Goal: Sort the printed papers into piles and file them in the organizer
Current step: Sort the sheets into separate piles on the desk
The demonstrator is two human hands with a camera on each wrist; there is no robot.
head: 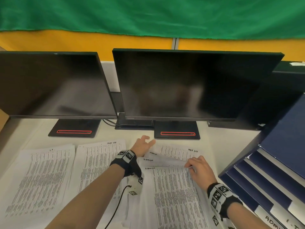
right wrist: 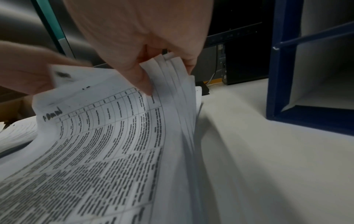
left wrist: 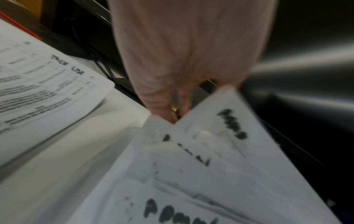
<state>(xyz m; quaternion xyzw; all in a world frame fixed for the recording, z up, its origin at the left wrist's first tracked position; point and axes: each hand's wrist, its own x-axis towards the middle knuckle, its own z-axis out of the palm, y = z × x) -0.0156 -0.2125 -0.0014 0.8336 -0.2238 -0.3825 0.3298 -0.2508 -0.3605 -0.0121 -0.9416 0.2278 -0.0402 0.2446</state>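
Note:
Three spreads of printed papers lie on the white desk: a left pile, a middle pile headed "TASK LIST", and a right stack. My right hand pinches the top right corners of several sheets of the right stack and bends them up. My left hand reaches to the stack's top left, its loosely spread fingers against the raised corners, fingertips hidden by paper. A flat "TASK LIST" sheet shows beyond. The blue organizer stands at the right.
Two dark monitors on black stands close off the back of the desk. The organizer's slots carry labels at the lower right. A yellow partition and green cloth rise behind. A black cable hangs from my left wrist.

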